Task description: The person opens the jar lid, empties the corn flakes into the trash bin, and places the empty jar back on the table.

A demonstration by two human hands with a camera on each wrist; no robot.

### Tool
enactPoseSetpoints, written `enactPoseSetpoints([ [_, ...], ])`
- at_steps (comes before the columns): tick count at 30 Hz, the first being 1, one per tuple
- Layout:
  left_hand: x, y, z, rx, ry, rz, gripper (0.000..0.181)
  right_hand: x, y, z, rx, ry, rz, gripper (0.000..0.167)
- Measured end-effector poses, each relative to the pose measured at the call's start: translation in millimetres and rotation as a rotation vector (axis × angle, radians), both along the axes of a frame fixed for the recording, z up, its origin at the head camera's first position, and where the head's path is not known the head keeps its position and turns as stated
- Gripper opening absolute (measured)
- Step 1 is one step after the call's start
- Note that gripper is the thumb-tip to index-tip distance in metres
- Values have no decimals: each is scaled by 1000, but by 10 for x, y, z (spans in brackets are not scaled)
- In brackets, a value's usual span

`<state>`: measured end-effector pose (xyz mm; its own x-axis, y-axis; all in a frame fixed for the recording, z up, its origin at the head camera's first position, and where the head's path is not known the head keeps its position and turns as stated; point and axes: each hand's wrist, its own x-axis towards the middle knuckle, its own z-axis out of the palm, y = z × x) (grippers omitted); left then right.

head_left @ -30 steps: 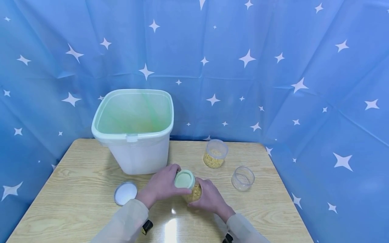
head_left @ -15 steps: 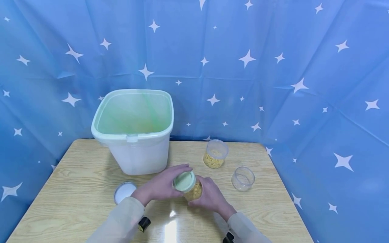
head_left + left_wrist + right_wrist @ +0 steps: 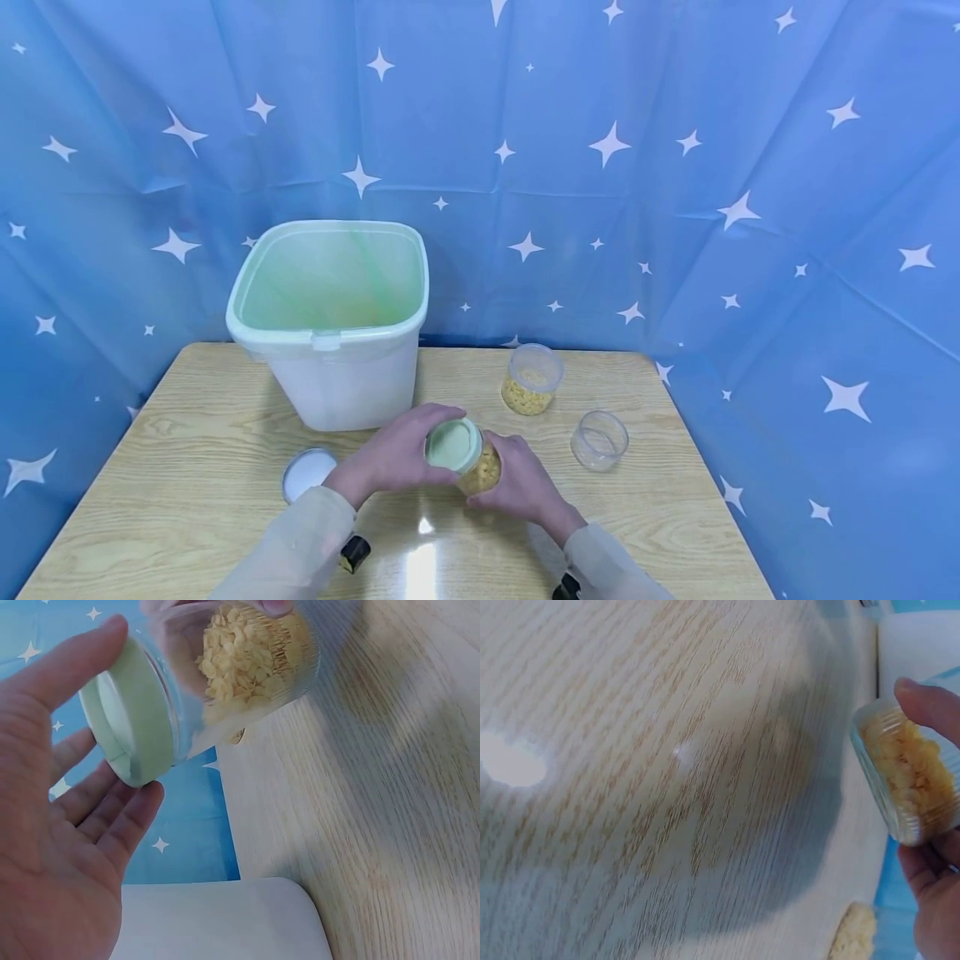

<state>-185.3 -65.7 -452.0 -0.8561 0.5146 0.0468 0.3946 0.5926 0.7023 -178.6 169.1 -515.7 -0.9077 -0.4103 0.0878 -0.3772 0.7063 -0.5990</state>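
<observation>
A clear jar holding pale yellow flakes is held above the table, tilted with its top to the left. A light green lid sits on its mouth. My left hand grips the lid by its rim, thumb on one side and fingers on the other in the left wrist view. My right hand holds the jar's body, thumb and fingers on opposite sides in the right wrist view. Part of the jar is hidden behind the hands.
A large white bin with a green rim stands open at the back left. A round white lid lies beside my left wrist. Behind and right of the hands are a clear tub of flakes and a low clear container.
My left hand's fingers opened away from the lid about half a second ago, then closed round its rim again. The right hand with the jar has hardly moved.
</observation>
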Motion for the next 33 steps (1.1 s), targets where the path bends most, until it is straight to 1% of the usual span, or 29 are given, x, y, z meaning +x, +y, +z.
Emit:
enactPoseSetpoints([
  [5, -6, 27, -29, -25, 34, 46, 87, -6, -1, -15, -1, 26, -4, 82],
  [8, -6, 55, -42, -30, 37, 81, 90, -8, -6, -22, -3, 23, -7, 82],
  [13, 9, 103, -52, -53, 16, 159, 86, -12, -16, -25, 0, 10, -4, 84],
  [15, 15, 116, -57, -59, 8, 178, 83, -10, -20, -21, 11, 6, -9, 83],
  [17, 22, 119, -52, -61, -2, 190, 82, -8, -22, -20, 20, 4, -17, 82],
  [20, 29, 105, -41, -35, -28, 200, 82, -3, -20, -19, 13, -3, -23, 82],
  [21, 32, 94, -30, -16, -36, 193, 82, -2, -18, -20, 8, -8, -26, 82],
  [23, 29, 67, -23, 25, -42, 151, 81, 3, -13, -25, -1, -12, -30, 84],
  [24, 25, 52, -19, 44, -45, 117, 82, 3, -12, -26, -5, -14, -32, 84],
  [26, 17, 24, -13, 67, -51, 27, 85, 5, -7, -33, -2, -13, -39, 86],
  [28, 11, 5, -13, 68, -59, -51, 86, 4, -6, -40, -6, -12, -41, 88],
  [29, 8, -1, -15, 65, -65, -78, 86, 1, -6, -43, -10, -14, -39, 88],
  [31, 2, -6, -20, 53, -66, -111, 84, 4, -6, -50, -19, -18, -30, 88],
  [33, -1, -3, -25, 41, -59, -118, 82, 10, -4, -60, -29, -27, -24, 89],
])
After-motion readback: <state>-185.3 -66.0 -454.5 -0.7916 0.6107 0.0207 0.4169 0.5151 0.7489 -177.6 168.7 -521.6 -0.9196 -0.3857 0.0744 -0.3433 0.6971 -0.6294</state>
